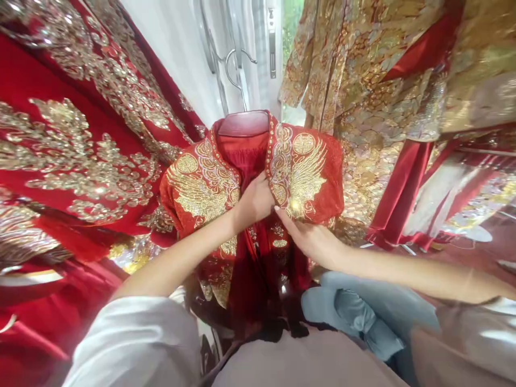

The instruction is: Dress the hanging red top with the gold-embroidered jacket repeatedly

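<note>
A red jacket (322, 201) with gold wing-like embroidery and a beaded collar hangs in front of me on a hanger (244, 124) with a metal hook. Across its open front reaches my left hand (257, 200), its fingers closed at the edge of the right front panel; the fingertips are hidden. My right hand (312, 239) meets it there, thumb and fingers closed on that same panel's edge below the collar. Inside the jacket, dark red cloth (250, 161) shows between the two front panels.
At the left hangs a red garment (100, 107) covered in silver-gold beading. Gold patterned garments (358, 80) hang at the right, with red and white cloth (403, 188) below. A pale door (169, 43) with a lock plate (272, 51) stands behind. My blue jeans (371, 306) show below.
</note>
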### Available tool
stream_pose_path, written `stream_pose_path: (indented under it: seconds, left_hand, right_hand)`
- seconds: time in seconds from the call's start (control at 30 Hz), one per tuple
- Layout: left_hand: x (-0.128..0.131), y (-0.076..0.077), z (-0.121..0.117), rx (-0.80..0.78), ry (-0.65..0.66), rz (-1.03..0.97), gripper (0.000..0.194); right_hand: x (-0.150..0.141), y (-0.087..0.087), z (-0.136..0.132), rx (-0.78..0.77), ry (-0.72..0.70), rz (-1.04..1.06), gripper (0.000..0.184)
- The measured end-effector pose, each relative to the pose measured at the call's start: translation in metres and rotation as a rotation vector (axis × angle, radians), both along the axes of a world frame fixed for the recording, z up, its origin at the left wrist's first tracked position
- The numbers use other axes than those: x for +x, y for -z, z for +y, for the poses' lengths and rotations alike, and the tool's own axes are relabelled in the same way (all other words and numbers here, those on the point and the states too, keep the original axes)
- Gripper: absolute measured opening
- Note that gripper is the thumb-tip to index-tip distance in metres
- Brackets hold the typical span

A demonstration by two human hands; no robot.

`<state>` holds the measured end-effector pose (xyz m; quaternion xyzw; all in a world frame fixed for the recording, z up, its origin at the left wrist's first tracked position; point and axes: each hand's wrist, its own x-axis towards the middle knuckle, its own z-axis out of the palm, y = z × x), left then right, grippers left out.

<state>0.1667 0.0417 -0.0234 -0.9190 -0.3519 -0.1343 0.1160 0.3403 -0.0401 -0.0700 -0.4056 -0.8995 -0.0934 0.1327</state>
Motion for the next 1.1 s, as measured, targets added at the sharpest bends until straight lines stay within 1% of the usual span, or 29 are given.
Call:
stream_pose_path:
  seconds: [0.03,0.07,0.1,0.13,0.2,0.23,0.27,0.3,0.33,0.37,0.4,0.43,0.47,0.53,0.63,0.7,0.77,0.8,0.83,0.9,0.97,1.03,1.07,1.1]
  left_hand:
    - [-0.016,-0.004,-0.009,0.027,0.017,0.032,0.035]
    - [-0.032,-0.013,-0.017,0.067,0.039,0.046,0.034]
    - [-0.048,-0.024,-0.022,0.126,0.051,0.026,0.033]
    - [-0.062,-0.038,-0.024,0.203,0.034,-0.04,0.034]
    - [-0.087,-0.067,-0.018,0.35,-0.102,-0.267,0.033]
    - [-0.096,-0.08,-0.011,0.362,-0.185,-0.373,0.033]
    - [-0.103,-0.091,-0.002,0.3,-0.244,-0.43,0.033]
    - [-0.108,-0.098,0.008,0.182,-0.276,-0.447,0.034]
    - [-0.112,-0.103,0.019,0.033,-0.291,-0.438,0.036]
    - [-0.114,-0.105,0.027,-0.101,-0.288,-0.422,0.038]
    - [-0.114,-0.105,0.034,-0.195,-0.282,-0.413,0.039]
    - [-0.114,-0.104,0.039,-0.233,-0.284,-0.417,0.04]
    - [-0.112,-0.103,0.041,-0.223,-0.293,-0.431,0.041]
    - [-0.104,-0.105,0.039,-0.125,-0.325,-0.486,0.045]
    - [-0.091,-0.114,0.032,0.006,-0.363,-0.601,0.054]
    - [-0.087,-0.122,0.028,0.031,-0.362,-0.638,0.059]
    - [-0.092,-0.126,0.027,-0.047,-0.316,-0.604,0.06]
    - [-0.099,-0.125,0.026,-0.133,-0.274,-0.579,0.058]
    - [-0.109,-0.123,0.026,-0.24,-0.232,-0.553,0.055]
    - [-0.132,-0.115,0.027,-0.44,-0.185,-0.52,0.051]
    - [-0.152,-0.101,0.026,-0.544,-0.205,-0.523,0.055]
    - [-0.161,-0.085,0.024,-0.54,-0.255,-0.572,0.057]
    - [-0.16,-0.076,0.021,-0.505,-0.283,-0.615,0.056]
    - [-0.156,-0.068,0.018,-0.445,-0.323,-0.66,0.056]
  right_hand:
    - [0.002,-0.002,0.007,-0.002,0.006,0.007,0.072]
    - [0.006,-0.011,0.015,0.008,0.024,0.026,0.069]
    - [0.01,-0.024,0.023,0.037,0.048,0.062,0.067]
    - [0.014,-0.042,0.032,0.086,0.072,0.117,0.063]
    - [0.02,-0.082,0.056,0.213,0.083,0.262,0.052]
    - [0.021,-0.1,0.071,0.272,0.057,0.336,0.05]
    - [0.021,-0.115,0.088,0.301,0.006,0.386,0.05]
    - [0.019,-0.127,0.106,0.299,-0.053,0.418,0.051]
    - [0.016,-0.134,0.124,0.263,-0.109,0.437,0.051]
    - [0.012,-0.138,0.14,0.203,-0.159,0.443,0.05]
    - [0.008,-0.139,0.154,0.142,-0.188,0.446,0.048]
    - [0.004,-0.138,0.165,0.09,-0.195,0.45,0.045]
    - [0.0,-0.136,0.173,0.058,-0.182,0.459,0.045]
    - [-0.005,-0.135,0.18,0.053,-0.119,0.504,0.047]
    - [-0.01,-0.141,0.177,0.1,-0.021,0.611,0.05]
    - [-0.01,-0.147,0.172,0.109,-0.003,0.661,0.05]
    - [-0.006,-0.15,0.169,0.072,-0.061,0.673,0.049]
    - [-0.001,-0.151,0.169,0.03,-0.114,0.667,0.047]
    - [0.007,-0.151,0.169,-0.033,-0.172,0.654,0.046]
    - [0.03,-0.15,0.173,-0.22,-0.266,0.596,0.044]
    - [0.055,-0.146,0.176,-0.444,-0.309,0.529,0.044]
    - [0.075,-0.137,0.177,-0.59,-0.319,0.545,0.046]
    - [0.079,-0.13,0.176,-0.604,-0.317,0.603,0.048]
    - [0.08,-0.121,0.173,-0.57,-0.304,0.689,0.049]
